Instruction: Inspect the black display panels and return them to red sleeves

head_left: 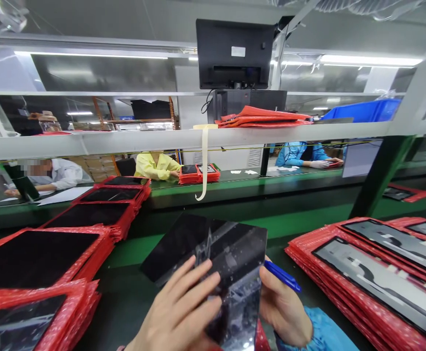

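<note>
A glossy black screen panel (240, 273) is held up in front of me, showing reflections and small specks. Another dark, thin sheet (179, 243) juts out at its left; whether it is a second panel or a film, I cannot tell. My left hand (183, 307) lies on the panel's face with its fingers stretched out and slightly spread. At the right edge, my right hand (282, 307) grips the panel, thumb at the border, with a blue pen (282, 276) tucked in the same hand. Red bubble wrap (262, 336) shows below the panel.
Stacks of screens on red bubble-wrap bags (37, 258) line the left. More red stacks (374, 278) with grey-backed panels lie at right. A white shelf rail (143, 144) crosses ahead, carrying a monitor (236, 53) and a blue bin (362, 110). Co-workers sit beyond the green-edged bench.
</note>
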Action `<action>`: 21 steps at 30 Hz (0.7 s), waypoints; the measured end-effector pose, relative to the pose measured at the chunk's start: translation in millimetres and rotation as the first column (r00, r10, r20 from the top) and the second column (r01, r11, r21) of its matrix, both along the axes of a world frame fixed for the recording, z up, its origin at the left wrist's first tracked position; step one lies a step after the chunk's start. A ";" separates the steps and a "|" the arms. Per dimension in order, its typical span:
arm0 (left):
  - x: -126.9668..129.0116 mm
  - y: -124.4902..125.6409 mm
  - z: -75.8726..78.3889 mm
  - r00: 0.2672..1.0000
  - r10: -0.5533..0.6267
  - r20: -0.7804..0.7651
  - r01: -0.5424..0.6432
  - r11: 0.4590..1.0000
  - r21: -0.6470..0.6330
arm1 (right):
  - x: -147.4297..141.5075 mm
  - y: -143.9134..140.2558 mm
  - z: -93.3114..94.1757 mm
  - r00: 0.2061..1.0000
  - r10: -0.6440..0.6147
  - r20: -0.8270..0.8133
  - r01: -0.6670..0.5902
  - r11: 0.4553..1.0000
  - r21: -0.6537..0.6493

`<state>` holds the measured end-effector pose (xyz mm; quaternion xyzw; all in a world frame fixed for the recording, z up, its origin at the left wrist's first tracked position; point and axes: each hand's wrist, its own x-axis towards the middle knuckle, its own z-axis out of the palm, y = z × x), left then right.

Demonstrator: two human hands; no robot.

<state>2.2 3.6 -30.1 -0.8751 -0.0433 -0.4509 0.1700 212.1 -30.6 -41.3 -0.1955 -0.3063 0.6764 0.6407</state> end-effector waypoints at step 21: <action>4.1 -1.7 8.6 0.563 0.580 0.588 0.682 0.075 -0.727 | 7.3 -11.9 -0.7 0.992 -0.087 0.095 0.085 0.996 0.027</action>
